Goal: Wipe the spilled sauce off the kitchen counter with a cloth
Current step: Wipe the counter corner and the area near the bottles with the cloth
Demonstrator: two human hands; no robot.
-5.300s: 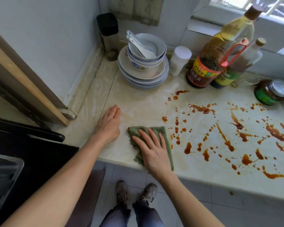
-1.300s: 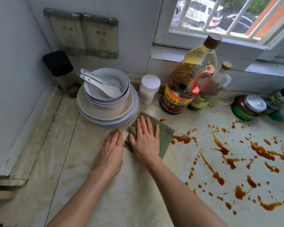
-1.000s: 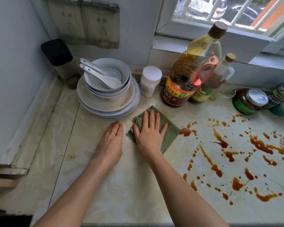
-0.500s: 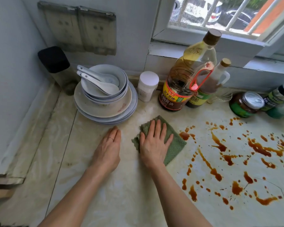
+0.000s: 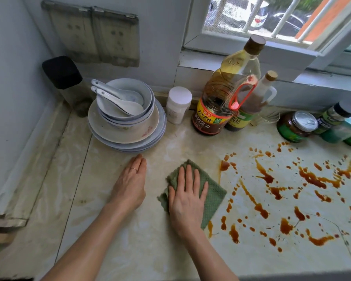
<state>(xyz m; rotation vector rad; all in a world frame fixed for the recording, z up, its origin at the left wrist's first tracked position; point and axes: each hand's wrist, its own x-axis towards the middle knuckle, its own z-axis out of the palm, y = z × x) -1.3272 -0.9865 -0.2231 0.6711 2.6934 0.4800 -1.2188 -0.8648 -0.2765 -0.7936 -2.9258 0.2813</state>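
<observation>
Right hand [image 5: 187, 201], fingers straight, pressing flat on the green cloth [image 5: 213, 197], which lies mid-counter [image 5: 130, 250], at the left margin of the spilled sauce [image 5: 312, 179]; left hand [image 5: 131, 185] rests flat and empty beside it, in front of stacked dishes [image 5: 126, 128] toward the back left corner

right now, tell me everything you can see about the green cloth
The green cloth looks like a soft waffle-weave rag, dull green, folded into a rough diamond, rumpled along its left edge. It lies flat on the pale counter. The right hand presses its left half with straight fingers; the left hand rests on the counter beside it, apart. Its right side borders the spilled sauce, with one streak right by its lower corner.
</observation>
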